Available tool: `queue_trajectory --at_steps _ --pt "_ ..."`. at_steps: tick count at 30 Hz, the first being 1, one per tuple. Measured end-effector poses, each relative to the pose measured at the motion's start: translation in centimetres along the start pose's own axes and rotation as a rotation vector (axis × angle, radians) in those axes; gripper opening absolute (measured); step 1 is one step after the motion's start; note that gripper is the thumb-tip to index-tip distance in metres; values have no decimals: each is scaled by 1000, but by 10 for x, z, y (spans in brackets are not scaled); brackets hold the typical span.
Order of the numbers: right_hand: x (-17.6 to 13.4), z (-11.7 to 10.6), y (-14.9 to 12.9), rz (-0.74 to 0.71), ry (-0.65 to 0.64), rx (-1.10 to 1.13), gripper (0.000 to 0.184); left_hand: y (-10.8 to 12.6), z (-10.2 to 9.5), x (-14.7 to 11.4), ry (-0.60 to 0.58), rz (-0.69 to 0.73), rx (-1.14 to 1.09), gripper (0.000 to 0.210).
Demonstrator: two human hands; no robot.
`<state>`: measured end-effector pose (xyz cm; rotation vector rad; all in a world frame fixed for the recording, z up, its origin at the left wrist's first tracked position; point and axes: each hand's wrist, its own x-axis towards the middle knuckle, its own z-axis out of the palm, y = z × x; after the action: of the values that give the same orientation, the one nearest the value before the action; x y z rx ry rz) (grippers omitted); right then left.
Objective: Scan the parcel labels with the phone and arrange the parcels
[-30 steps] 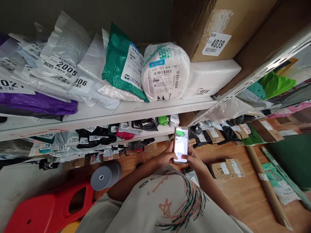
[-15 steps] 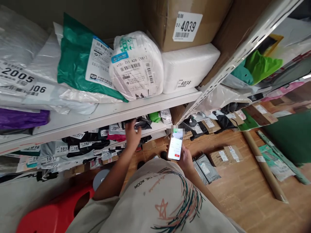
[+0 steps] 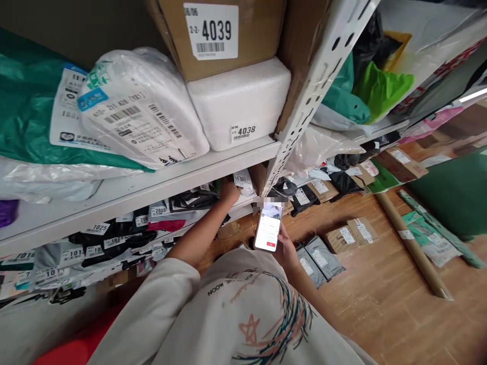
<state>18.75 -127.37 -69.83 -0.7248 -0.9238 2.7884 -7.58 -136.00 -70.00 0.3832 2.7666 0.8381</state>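
Observation:
My right hand (image 3: 285, 246) is closed round a smartphone (image 3: 268, 228), its lit screen facing up with a red button near the bottom. My left hand (image 3: 229, 192) reaches onto the shelf below, at the left edge of a white parcel (image 3: 244, 183) with a printed label. Its fingers are mostly hidden, so I cannot make out whether they grip the parcel. Left of that hand lie black bagged parcels (image 3: 194, 197) and a parcel labelled 2005 (image 3: 160, 209).
Above are a round white wrapped parcel (image 3: 142, 111), a white parcel labelled 4038 (image 3: 241, 104) and a carton labelled 4039 (image 3: 216, 35). A perforated metal post (image 3: 304, 101) stands right of them. Grey parcels (image 3: 319, 258) and a long cardboard tube (image 3: 413, 243) lie on the floor.
My left hand has moved right along the lower shelf to the white parcel. The view has shifted right, bringing the post nearer the middle. The phone stays in my right hand.

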Motion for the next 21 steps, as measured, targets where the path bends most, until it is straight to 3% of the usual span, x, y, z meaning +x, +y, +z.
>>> queue_trajectory --at_steps 3,5,9,12,14,19,21 --pt "-5 -7 -13 24 -38 16 64 16 30 -19 -7 -16 -103 29" --pt "-8 -10 -20 34 -57 26 68 21 39 -27 19 -50 -182 37" --pt "-7 -17 -29 68 -119 47 71 14 30 -29 73 -170 -357 34" --pt "0 -18 -32 60 -139 6 67 4 13 -41 39 -255 -491 40" --pt "8 -15 -32 27 -116 -38 61 1 5 -63 -91 -295 -597 45" --pt "32 3 -20 -29 -50 -126 52 10 -3 -138 -670 -376 -945 62" --pt "40 14 -13 -33 -37 -145 47 12 -5 -157 -815 -434 -1169 68"
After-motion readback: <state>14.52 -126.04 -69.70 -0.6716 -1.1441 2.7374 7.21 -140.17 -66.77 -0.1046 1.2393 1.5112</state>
